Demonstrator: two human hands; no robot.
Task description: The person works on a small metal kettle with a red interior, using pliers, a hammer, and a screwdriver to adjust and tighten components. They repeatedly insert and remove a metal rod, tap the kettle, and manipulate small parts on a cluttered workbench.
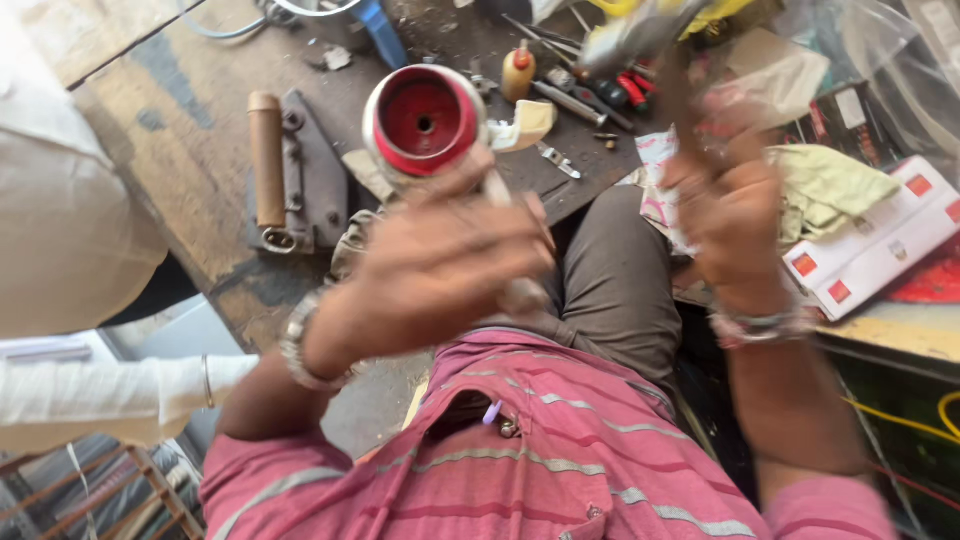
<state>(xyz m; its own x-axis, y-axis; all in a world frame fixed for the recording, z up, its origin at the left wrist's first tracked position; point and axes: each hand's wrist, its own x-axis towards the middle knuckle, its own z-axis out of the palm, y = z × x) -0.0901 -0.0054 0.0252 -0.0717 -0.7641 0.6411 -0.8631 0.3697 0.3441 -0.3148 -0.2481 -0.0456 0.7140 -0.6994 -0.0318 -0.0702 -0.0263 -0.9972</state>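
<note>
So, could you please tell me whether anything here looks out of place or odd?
Mostly clutter: small tools lie scattered across the worn bench. The left hand holds a red round part; the right hand is motion-blurred.

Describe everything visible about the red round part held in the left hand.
The red round part is a short cylinder with a pale metal-looking rim, a red inner face and a small centre hole facing the camera. A pale stem below it runs into the left hand, whose fingers wrap it, raised above the dark workbench. Motion blur hides finer detail.
</note>
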